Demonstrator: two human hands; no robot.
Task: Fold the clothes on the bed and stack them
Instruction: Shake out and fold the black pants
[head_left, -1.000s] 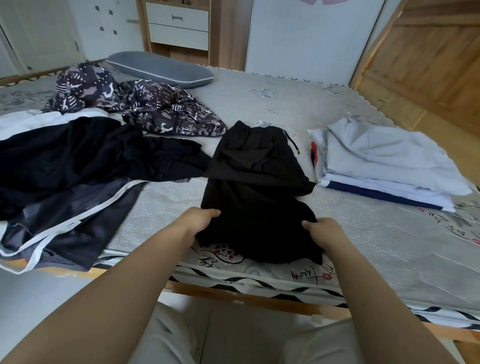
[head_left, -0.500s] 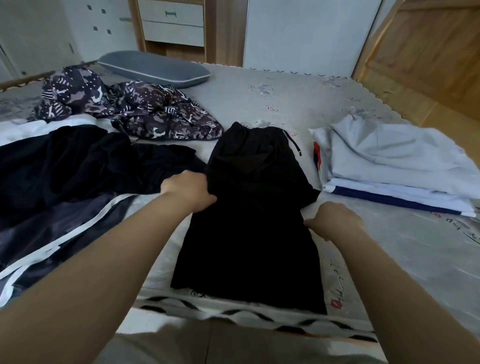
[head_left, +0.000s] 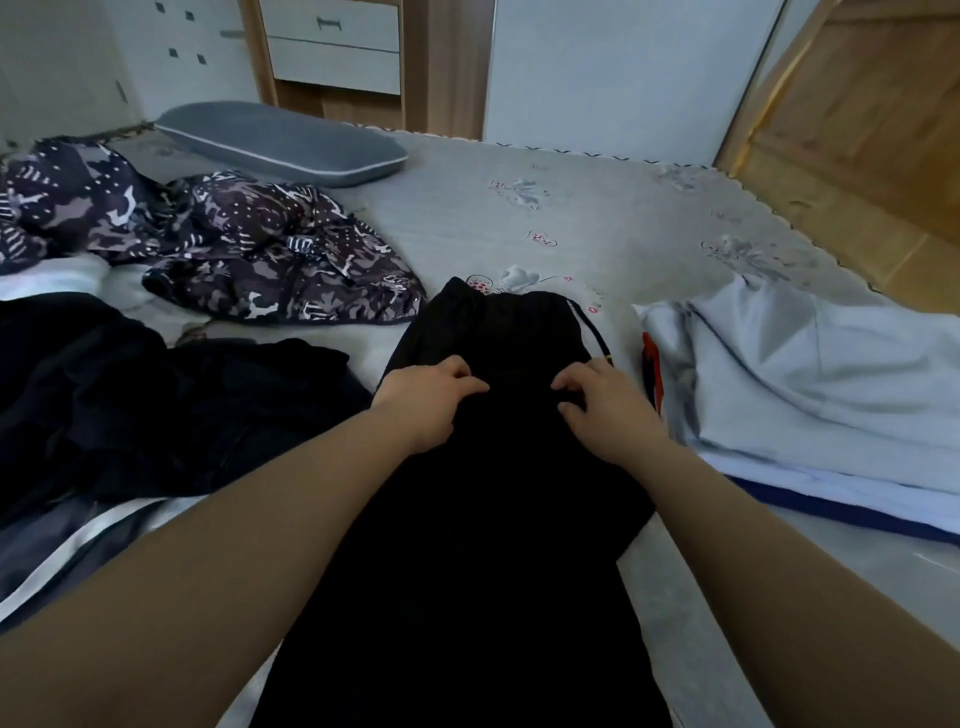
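Both hands are now working the far half of the long black soft-fabric garment (head_left: 498, 467) lying lengthwise down the grey printed bed sheet (head_left: 597, 218); a second ago they were gripping its near hem at the bed edge, so the near end has been carried forward and the hands have moved up toward the waistband. The left hand (head_left: 423, 397) is resting on the garment's left side, fingers curled and pinching a ridge of cloth. The right hand (head_left: 602, 408) is mirroring it on the right side, fingertips bunching the fabric just short of the black drawstring cord (head_left: 592, 332). Judgement: a lengthwise fold is being laid and squared off; the garment is looking narrower and tidier, but the fold is not finished. Right of the garment, just beside it, a stack of folded pale-blue and white clothes (head_left: 831, 395) is sitting, the likely drop point. Left of the garment, a loose heap of black clothes with white stripe trim (head_left: 130, 415) is waiting unfolded; beyond that heap, a crumpled camouflage-print garment (head_left: 249, 249) and a flat grey pillow (head_left: 280, 140). Most of the pile is still to do.
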